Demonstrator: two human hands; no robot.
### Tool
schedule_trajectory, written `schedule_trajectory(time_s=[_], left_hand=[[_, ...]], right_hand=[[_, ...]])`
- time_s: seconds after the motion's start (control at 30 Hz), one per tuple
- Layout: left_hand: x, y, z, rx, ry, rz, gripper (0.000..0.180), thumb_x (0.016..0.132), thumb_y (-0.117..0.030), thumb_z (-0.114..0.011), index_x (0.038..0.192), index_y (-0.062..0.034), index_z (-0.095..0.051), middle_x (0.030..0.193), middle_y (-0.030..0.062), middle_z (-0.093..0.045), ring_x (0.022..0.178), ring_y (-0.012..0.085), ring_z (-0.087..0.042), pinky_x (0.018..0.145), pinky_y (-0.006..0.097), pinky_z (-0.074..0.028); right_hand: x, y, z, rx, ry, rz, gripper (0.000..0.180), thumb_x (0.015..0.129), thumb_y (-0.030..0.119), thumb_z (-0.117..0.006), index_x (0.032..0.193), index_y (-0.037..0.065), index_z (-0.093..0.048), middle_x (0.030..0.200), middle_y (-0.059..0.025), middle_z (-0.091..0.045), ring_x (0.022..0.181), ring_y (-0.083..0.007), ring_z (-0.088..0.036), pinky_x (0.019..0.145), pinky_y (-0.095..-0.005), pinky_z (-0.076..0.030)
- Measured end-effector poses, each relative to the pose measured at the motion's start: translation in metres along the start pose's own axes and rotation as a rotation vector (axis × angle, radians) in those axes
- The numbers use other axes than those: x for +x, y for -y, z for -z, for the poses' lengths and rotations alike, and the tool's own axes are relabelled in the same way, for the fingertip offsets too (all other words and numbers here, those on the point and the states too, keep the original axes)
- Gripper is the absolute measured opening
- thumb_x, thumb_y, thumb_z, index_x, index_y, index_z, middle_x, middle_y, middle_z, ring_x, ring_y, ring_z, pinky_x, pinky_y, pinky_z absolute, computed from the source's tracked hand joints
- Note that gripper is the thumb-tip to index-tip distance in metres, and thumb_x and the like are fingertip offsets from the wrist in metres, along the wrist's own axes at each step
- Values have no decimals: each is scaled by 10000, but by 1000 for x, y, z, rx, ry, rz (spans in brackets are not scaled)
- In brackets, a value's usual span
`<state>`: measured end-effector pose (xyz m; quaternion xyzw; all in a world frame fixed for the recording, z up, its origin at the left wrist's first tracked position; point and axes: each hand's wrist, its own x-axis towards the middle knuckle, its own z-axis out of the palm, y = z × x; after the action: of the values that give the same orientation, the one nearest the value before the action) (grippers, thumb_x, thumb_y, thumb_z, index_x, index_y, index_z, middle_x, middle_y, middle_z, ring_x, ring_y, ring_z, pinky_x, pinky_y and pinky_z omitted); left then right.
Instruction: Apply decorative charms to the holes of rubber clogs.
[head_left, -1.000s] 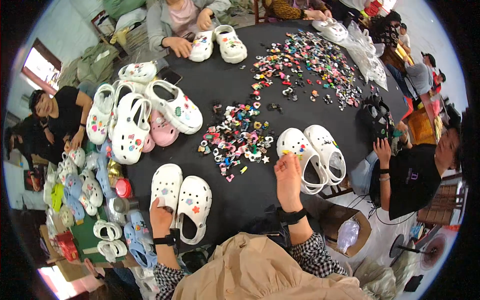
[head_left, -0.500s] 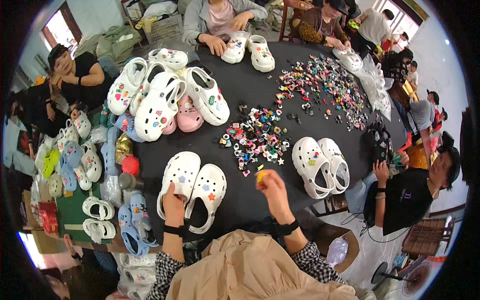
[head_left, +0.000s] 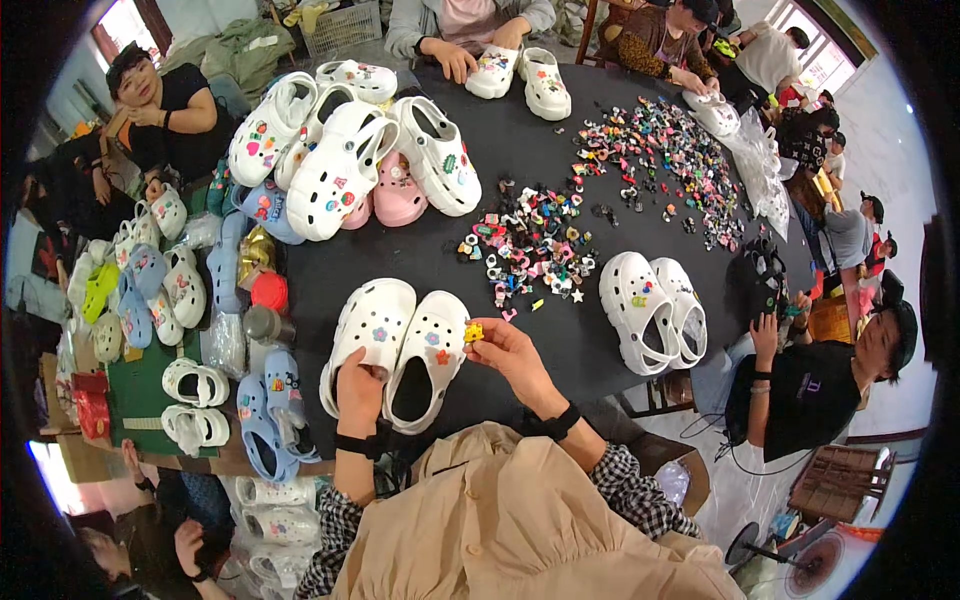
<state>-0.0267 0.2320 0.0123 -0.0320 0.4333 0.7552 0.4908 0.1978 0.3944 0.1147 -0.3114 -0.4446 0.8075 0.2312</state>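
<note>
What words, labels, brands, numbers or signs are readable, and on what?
Black T-shirt at right: chest print, too small to read.
Piled blue clog: topside marks, too blurred.
Piled white clog: possibly letter-shaped charm, too small.
Yellow charm in the right hand: no text discernible.

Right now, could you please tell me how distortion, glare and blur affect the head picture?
Head view: inside a dark rim, fisheye distortion tilts the co-worker at right; same view, the upper-right window is washed out nearly white; same view, the yellow charm in the right hand shows no obvious motion blur.

Beige smock, checked sleeves
</note>
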Motion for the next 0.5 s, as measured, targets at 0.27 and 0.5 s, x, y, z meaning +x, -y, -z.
schedule_trajectory(time_s=[0.27,0.5], left_hand=[[18,0,18,-143,11,173,301,871,-147,-532,1131,5,-538,1070,111,-630,946,241,-589,875,347,-442],[7,-31,10,255,152,82,442,843,-3,-537,1262,45,-406,1271,159,-534,1086,251,-550,939,338,-420]], right_hand=[[-2,2,8,4,-39,30,343,868,39,-595,1198,4,-508,1054,-65,-599,963,-123,-577,835,-255,-481],[2,-17,10,75,-47,84,281,908,151,-571,1161,36,-530,959,-30,-600,858,-86,-587,744,-238,-489]])
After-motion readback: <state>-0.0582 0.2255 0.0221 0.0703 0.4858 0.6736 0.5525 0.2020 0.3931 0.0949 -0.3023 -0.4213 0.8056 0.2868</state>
